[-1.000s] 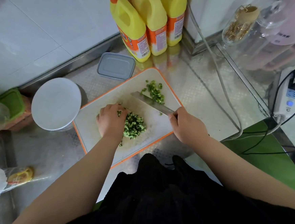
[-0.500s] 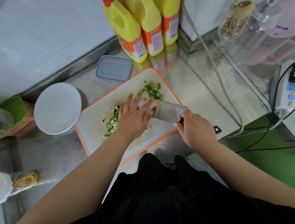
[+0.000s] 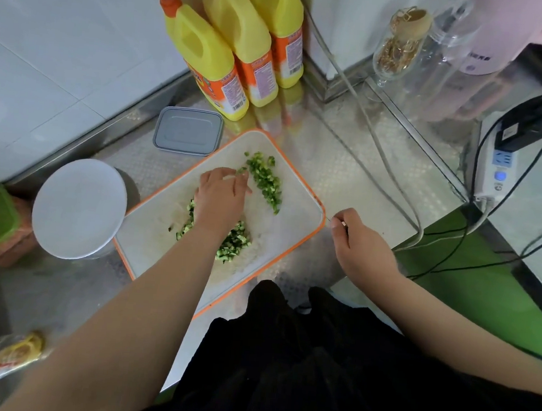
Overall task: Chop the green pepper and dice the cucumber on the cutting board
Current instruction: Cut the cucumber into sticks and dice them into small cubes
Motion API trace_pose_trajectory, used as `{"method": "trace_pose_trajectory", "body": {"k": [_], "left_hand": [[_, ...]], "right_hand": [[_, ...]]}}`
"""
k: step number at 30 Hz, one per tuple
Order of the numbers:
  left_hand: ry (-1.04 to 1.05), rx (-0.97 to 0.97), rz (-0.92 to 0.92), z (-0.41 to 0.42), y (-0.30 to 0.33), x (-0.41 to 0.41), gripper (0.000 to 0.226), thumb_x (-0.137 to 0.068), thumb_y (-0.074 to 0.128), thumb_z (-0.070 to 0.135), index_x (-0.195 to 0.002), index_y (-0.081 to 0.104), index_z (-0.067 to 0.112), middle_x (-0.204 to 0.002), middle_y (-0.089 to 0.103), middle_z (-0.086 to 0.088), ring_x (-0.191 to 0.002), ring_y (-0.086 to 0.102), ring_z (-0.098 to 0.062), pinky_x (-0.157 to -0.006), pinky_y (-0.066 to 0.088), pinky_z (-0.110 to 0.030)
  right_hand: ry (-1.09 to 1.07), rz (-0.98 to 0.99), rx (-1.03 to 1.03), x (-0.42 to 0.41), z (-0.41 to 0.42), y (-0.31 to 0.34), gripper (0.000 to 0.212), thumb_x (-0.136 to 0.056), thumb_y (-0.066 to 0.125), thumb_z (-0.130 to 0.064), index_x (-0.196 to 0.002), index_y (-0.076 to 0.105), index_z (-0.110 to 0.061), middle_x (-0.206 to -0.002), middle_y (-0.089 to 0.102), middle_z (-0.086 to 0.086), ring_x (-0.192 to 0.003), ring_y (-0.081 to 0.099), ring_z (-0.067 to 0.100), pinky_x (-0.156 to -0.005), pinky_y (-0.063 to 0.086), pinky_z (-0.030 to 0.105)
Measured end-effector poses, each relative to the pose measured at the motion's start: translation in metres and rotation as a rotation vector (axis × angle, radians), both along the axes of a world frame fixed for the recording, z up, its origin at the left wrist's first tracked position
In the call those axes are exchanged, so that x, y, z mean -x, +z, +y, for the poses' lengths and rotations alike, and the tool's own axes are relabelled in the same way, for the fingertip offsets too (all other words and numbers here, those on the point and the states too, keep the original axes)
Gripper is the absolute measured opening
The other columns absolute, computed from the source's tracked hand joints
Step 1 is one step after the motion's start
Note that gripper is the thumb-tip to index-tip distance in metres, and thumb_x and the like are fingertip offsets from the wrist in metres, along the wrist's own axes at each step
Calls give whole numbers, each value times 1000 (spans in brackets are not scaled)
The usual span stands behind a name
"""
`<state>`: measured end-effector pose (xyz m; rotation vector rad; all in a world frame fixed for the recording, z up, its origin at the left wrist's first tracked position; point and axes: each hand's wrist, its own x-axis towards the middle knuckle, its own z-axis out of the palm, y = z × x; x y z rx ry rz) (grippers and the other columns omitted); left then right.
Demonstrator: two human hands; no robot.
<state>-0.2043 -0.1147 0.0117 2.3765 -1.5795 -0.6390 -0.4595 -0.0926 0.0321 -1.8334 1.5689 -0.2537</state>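
Fingers: left hand [image 3: 220, 198] curled over diced cucumber [image 3: 234, 243] | right hand [image 3: 361, 241] curled, grasp unclear | bottle labels unreadable

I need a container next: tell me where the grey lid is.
Head view: the grey lid lies on the counter just beyond the cutting board's far-left edge, beside the yellow bottles.

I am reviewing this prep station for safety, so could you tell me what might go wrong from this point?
1. The left hand rests among the diced cucumber; a careless sweep could mix it into the chopped green pepper or push bits off the cutting board.
2. Yellow bottles, possibly cleaner, stand close behind the board.
3. The right hand seems to hold something thin at the board's edge; I cannot identify it.
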Motion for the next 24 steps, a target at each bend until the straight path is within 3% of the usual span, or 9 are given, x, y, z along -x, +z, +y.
{"method": "trace_pose_trajectory", "body": {"k": [3,5,6,9,12,15,19,21,24], "left_hand": [[70,42,-80,8,6,-4,37,-93,52,51,-82,74,24,-125,48,12,-123,32,-17,-102,26,-35],[126,88,-52,17,4,-12,20,-87,63,41,-95,69,24,-125,45,8,-123,34,-19,-103,28,-35],[158,136,-16,24,2,-16,23,-85,65,33,-106,64,23,-127,44,5,-123,36,-20,-104,30,-35],[270,244,62,52,-8,-37,43,-94,53,24,-137,48,20,-145,41,1,-135,35,-20,-113,27,-38],[285,87,39,75,-25,-60,48,-104,31,28,-151,30,16,-158,25,0,-146,18,-17,-120,12,-37],[211,-19,82,84,-37,-74,50,-106,22,30,-152,25,13,-160,20,-2,-147,13,-16,-120,7,-33],[151,32,181,97,-46,-78,58,-100,19,40,-149,34,12,-156,32,-4,-145,23,-15,-119,16,-32],[211,113,262,106,-45,-75,59,-98,21,40,-147,38,12,-150,41,-5,-139,35,-19,-115,27,-37],[317,297,310,121,-44,-73,52,-98,25,33,-140,43,8,-143,46,-8,-132,41,-23,-111,33,-38]], "right_hand": [[-37,-161,-121,-19,-2,9,26,-102,32,-33,-111,46,-14,-69,53,2,-74,57,33,-63,38,37],[13,-209,-179,-37,-6,9,27,-102,31,-33,-116,48,-16,-70,52,-4,-75,55,28,-65,37,34],[62,-212,-200,-47,-9,7,30,-103,31,-33,-119,50,-17,-74,54,-5,-79,55,27,-67,36,32],[234,-163,-238,-79,-13,-3,37,-104,30,-31,-131,51,-15,-113,64,8,-108,56,27,-85,37,30],[358,-68,-242,-109,-15,-11,38,-104,30,-30,-130,53,-14,-110,64,12,-102,59,28,-77,39,31],[413,49,-157,-128,-19,-17,36,-104,28,-33,-112,57,-13,-87,62,8,-76,58,25,-58,36,31],[442,151,-83,-144,-15,-23,31,-103,27,-34,-108,54,-19,-74,52,-1,-63,52,19,-51,33,30],[460,161,-115,-144,-12,-22,33,-104,26,-33,-112,56,-21,-76,53,-3,-65,51,16,-52,34,30],[448,147,-99,-136,-10,-20,37,-103,27,-33,-123,55,-20,-92,60,2,-83,57,21,-67,44,34]]}}
